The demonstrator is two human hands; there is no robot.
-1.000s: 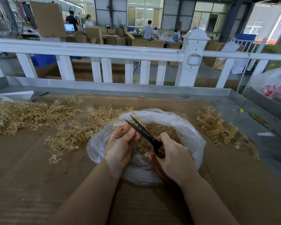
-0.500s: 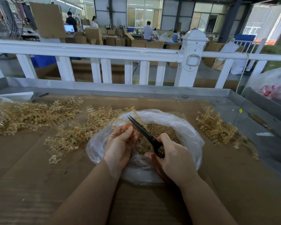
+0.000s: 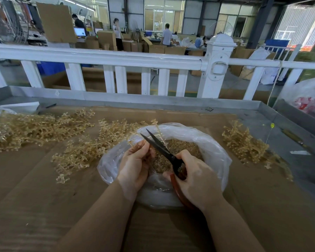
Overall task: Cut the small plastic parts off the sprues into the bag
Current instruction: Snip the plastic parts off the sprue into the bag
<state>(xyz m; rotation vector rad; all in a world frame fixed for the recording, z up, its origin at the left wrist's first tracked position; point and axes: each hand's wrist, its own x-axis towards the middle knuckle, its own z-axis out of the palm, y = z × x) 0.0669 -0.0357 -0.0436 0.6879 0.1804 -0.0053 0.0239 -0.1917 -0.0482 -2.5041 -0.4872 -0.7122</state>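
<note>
A clear plastic bag lies open on the cardboard-covered table, with a heap of small tan cut parts inside. My left hand pinches a tan plastic sprue above the bag's left rim; the sprue sticks up and away. My right hand grips black-bladed scissors by their red handles. The blades are slightly apart and point up-left beside the sprue. Piles of uncut sprues lie left of the bag.
More sprues are heaped at the far left, and another pile sits right of the bag. A grey metal tray wall and a white railing bound the table at the back. A white bag stands at the right.
The sprue in my left hand has risen, so a longer piece shows above the bag rim. The scissor blades closed at half a second ago and stand slightly apart again.
</note>
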